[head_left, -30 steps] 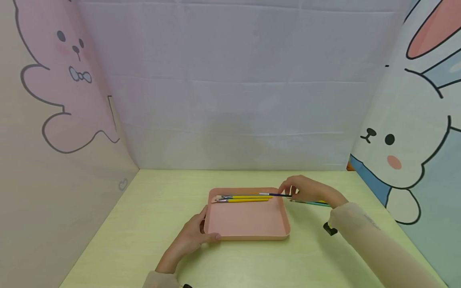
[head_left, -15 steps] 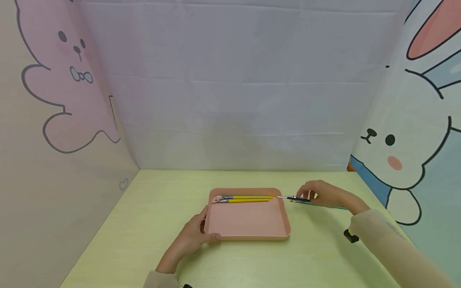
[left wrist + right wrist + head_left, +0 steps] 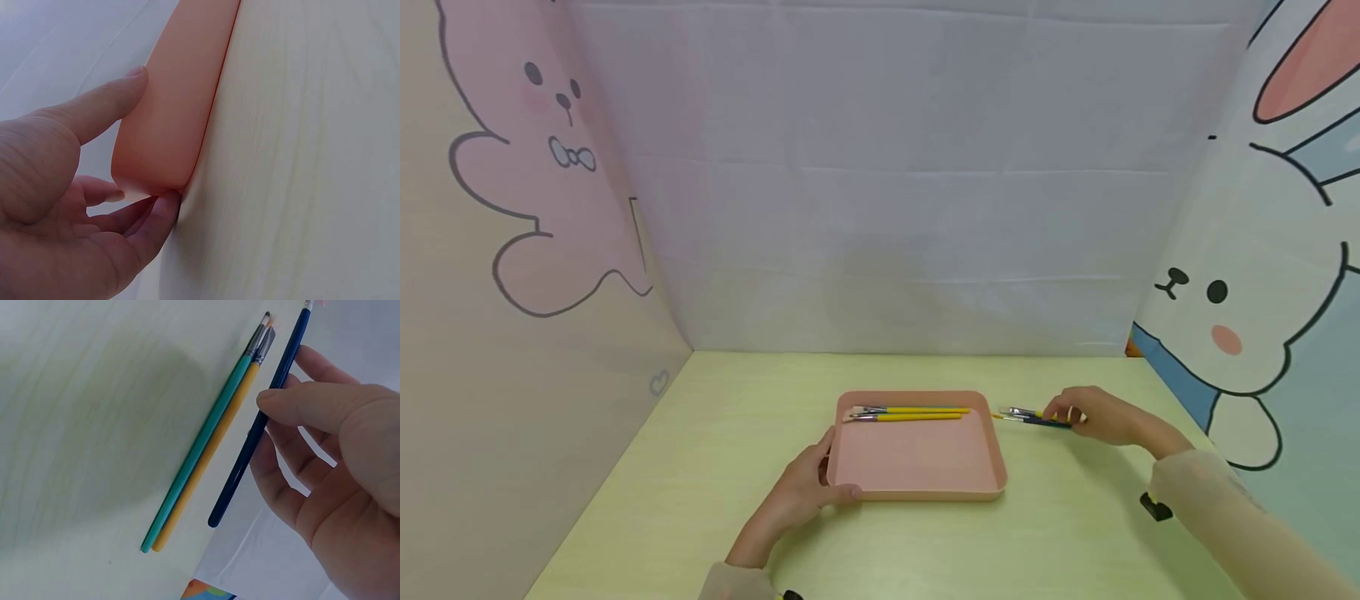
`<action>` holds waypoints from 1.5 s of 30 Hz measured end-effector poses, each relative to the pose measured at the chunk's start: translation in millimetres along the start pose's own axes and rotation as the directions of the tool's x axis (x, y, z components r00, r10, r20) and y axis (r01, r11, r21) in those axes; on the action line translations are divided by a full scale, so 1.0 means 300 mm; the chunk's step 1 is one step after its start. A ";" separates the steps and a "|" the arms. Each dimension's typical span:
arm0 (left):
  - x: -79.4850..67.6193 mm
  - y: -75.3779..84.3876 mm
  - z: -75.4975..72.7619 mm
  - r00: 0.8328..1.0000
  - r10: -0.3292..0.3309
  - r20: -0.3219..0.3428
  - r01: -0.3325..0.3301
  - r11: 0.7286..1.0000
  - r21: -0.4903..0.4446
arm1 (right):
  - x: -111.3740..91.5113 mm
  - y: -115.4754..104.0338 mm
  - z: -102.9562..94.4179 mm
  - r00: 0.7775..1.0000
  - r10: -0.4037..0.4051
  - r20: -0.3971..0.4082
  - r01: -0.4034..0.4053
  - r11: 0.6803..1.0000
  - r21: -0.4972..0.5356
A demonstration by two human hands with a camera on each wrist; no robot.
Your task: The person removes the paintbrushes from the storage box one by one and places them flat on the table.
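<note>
My right hand [image 3: 1093, 414] pinches a dark blue paintbrush [image 3: 244, 454] between thumb and fingers, right of the tray. Beside it on the table lie a green paintbrush [image 3: 197, 450] and a yellow paintbrush [image 3: 205, 456], side by side with bristles pointing the same way. In the head view the right hand partly hides these two. My left hand [image 3: 805, 483] grips the pink tray [image 3: 917, 458] at its left end, thumb on the long side wall and fingers round the corner. Yellow-handled paintbrushes [image 3: 917, 417] lie along the tray's far side.
The pale wood-grain table [image 3: 700, 467] meets a white backdrop [image 3: 880, 208] behind. Side walls with a pink bear print [image 3: 565, 217] and a white rabbit print [image 3: 1255, 275] close in left and right.
My right hand has moved right and slightly nearer, carrying the dark blue paintbrush away from above the tray's right rim to beside the other brushes. The left hand and tray stay in place.
</note>
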State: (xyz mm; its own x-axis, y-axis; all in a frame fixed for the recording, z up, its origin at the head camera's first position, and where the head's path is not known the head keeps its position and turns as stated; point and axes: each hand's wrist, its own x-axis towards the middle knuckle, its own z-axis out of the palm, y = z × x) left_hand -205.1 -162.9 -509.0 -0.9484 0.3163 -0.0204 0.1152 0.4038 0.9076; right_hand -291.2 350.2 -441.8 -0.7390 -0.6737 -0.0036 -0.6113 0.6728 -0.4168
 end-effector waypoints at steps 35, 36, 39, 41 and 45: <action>-0.005 0.013 0.007 1.000 0.011 -0.012 -0.011 0.999 -0.044 | -0.056 0.116 0.081 0.985 0.002 -0.171 -0.023 0.992 -0.122; -0.005 0.013 0.007 1.000 0.007 -0.015 -0.008 0.999 -0.039 | -0.056 0.115 0.079 0.985 0.002 -0.171 -0.023 0.993 -0.119; -0.007 0.015 0.008 1.000 0.001 -0.019 -0.002 1.000 -0.031 | -0.053 0.109 0.070 0.985 0.009 -0.171 -0.029 0.993 -0.117; -0.008 0.016 0.008 1.000 -0.001 -0.020 0.000 0.999 -0.035 | -0.046 0.098 0.059 0.986 0.010 -0.167 -0.030 0.993 -0.118; -0.011 0.017 0.006 1.000 0.005 -0.021 -0.005 0.999 -0.038 | -0.018 0.055 0.027 0.985 0.001 -0.174 -0.023 0.992 -0.127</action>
State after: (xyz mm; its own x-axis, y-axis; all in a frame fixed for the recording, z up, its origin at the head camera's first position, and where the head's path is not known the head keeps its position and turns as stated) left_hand -200.9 -160.2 -505.1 -0.9538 0.3005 -0.0076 0.1089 0.3690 0.9230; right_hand -295.0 362.3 -456.1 -0.7776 -0.6095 0.1541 -0.6247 0.7216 -0.2982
